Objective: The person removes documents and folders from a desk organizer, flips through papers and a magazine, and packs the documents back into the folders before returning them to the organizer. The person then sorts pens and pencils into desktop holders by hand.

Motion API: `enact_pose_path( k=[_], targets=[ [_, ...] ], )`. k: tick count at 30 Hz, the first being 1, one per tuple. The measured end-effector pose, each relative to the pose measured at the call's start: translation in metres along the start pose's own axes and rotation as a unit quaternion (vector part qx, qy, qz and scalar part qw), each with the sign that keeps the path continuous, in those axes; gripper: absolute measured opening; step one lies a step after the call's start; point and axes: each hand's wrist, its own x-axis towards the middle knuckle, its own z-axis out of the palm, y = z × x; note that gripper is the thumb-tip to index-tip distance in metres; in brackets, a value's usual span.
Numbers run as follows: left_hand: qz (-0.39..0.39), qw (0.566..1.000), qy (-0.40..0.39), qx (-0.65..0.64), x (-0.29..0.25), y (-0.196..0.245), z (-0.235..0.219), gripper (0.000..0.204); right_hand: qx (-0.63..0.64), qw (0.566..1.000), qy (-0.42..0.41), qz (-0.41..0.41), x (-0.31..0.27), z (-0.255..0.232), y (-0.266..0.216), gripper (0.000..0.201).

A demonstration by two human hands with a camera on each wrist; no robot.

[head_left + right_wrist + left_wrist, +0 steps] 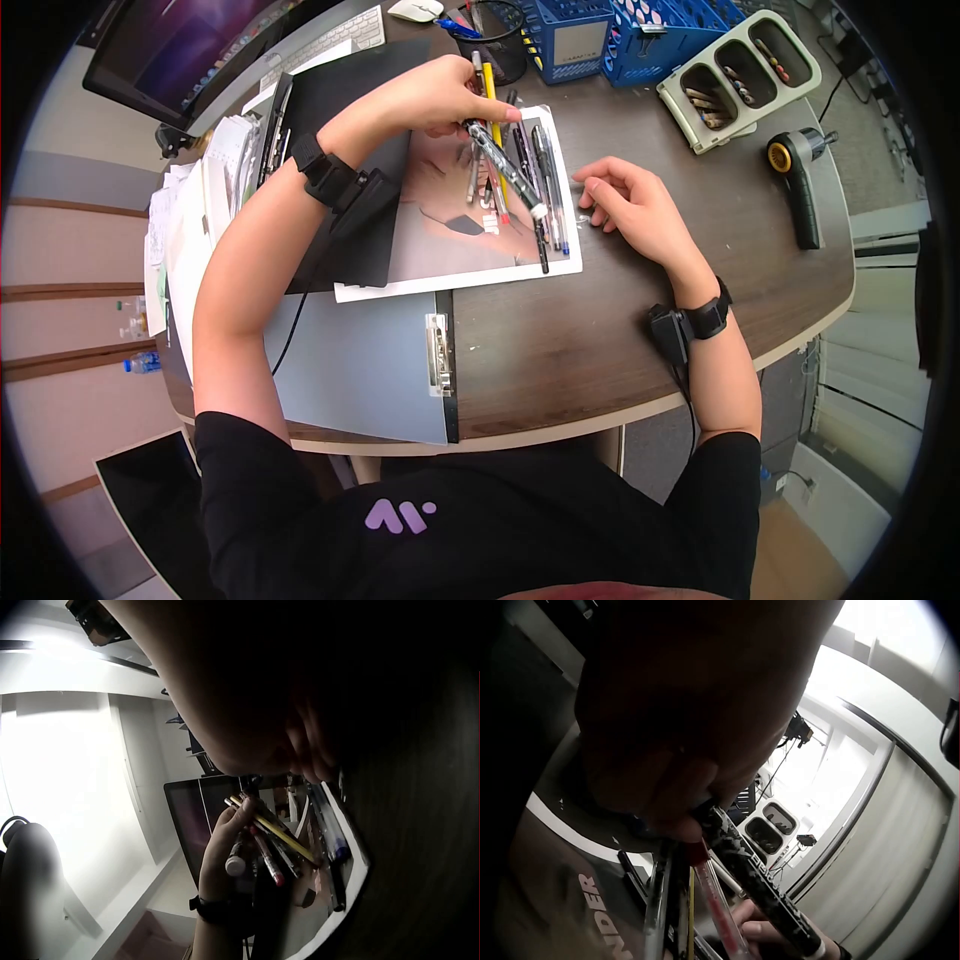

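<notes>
My left hand (445, 95) grips a bunch of pens above a magazine (425, 255) with a printed cover. In the bunch are a thick black-and-white patterned pen (757, 881), a red-capped clear pen (718, 907) and a yellow pencil (289, 841). Several more pens (548, 190) lie side by side along the magazine's right part, under and beside the bunch. Beside the magazine's right edge, my right hand (635, 205) is low over the desk, its fingers loosely bent and holding nothing. In the right wrist view that hand is mostly dark.
A black mesh pen cup (490, 45) and blue baskets (570, 40) stand at the back. To the right are a three-slot holder (740, 80) and a black handheld tool (803, 190). A clipboard (360, 370) lies near the front edge, papers (220, 170) at left.
</notes>
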Motion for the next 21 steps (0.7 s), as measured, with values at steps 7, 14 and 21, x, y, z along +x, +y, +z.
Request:
enact_pose_path(
  k=[7, 14, 21],
  targets=[
    [-0.009, 0.995, 0.063, 0.078, -0.006, -0.007, -0.020, 0.051, -0.005, 1.000, -0.005, -0.001, 0.000, 0.001, 0.000, 0.025],
    [0.080, 0.961, 0.140, 0.226, 0.000, -0.018, -0.035, 0.044, -0.011, 1.000, -0.004, -0.008, -0.001, 0.001, 0.001, 0.024],
    [0.159, 0.880, 0.352, 0.277, 0.022, -0.034, -0.048, 0.038, -0.008, 1.000, -0.004, -0.003, -0.001, 0.002, -0.004, 0.024]
  ],
)
